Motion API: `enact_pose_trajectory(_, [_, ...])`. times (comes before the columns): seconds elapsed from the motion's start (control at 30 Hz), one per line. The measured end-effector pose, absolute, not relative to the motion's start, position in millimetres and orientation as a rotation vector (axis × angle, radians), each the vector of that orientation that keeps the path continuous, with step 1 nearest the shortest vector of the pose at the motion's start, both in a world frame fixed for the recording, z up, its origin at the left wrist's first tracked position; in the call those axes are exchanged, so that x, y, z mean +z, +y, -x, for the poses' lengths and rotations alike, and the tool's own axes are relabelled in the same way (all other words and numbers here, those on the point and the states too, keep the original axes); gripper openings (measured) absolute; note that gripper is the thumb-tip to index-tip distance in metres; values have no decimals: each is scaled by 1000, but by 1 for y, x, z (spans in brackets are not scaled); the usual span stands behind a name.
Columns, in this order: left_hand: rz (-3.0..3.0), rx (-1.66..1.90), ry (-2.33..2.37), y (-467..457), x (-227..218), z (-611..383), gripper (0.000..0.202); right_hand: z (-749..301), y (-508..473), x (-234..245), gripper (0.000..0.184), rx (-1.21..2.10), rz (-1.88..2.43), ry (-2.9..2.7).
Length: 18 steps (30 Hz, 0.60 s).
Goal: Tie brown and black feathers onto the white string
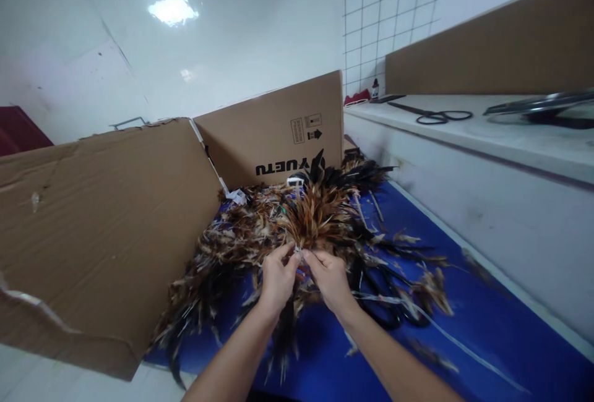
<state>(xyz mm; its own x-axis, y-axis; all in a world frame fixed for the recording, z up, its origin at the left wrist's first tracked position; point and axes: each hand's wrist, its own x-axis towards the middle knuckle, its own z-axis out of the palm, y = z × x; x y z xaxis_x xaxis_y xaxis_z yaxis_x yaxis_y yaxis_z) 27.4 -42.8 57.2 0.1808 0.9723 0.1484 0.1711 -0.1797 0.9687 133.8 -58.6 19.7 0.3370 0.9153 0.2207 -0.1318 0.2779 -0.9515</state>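
Both hands meet at the tied lower end of a bundle of brown and black feathers (314, 219), whose tips fan out away from me. My left hand (278, 275) pinches the bundle's white base from the left. From the right, my right hand (328, 275) pinches the same spot, thumb and fingers together. A pale string (445, 329) trails across the blue surface to the right of my right hand; whether it joins the bundle is hidden. Loose feathers (245, 229) lie heaped beyond and to the left of the hands.
Black-handled scissors (390, 315) lie partly under feathers beside my right wrist. Cardboard panels (102, 229) wall the left and far sides of the blue surface (505, 340). Along the right, a white ledge (510, 142) bears another pair of scissors (436, 114). Behind it hangs a wire grid (390, 9).
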Motion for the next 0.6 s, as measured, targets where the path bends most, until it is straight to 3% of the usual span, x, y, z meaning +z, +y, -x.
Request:
enact_pose_trajectory(0.1, [-1595, 1028, 1107, -37, 60, -25, 43, -134, -56, 14, 36, 878, 1032, -954])
enact_pose_trajectory(0.2, [-1679, 906, 1077, -35, 66, -26, 28, -135, -56, 12, 37, 882, 1047, -972])
enact_pose_trajectory(0.37, [-1676, 734, 1102, -39, 75, -29, 24, -140, -56, 15, 37, 871, 1088, -1023])
enact_pose_trajectory(0.6, [-2159, 829, 1376, -42, 66, -26, 22, -145, -50, 12, 36, 843, 1188, -1060])
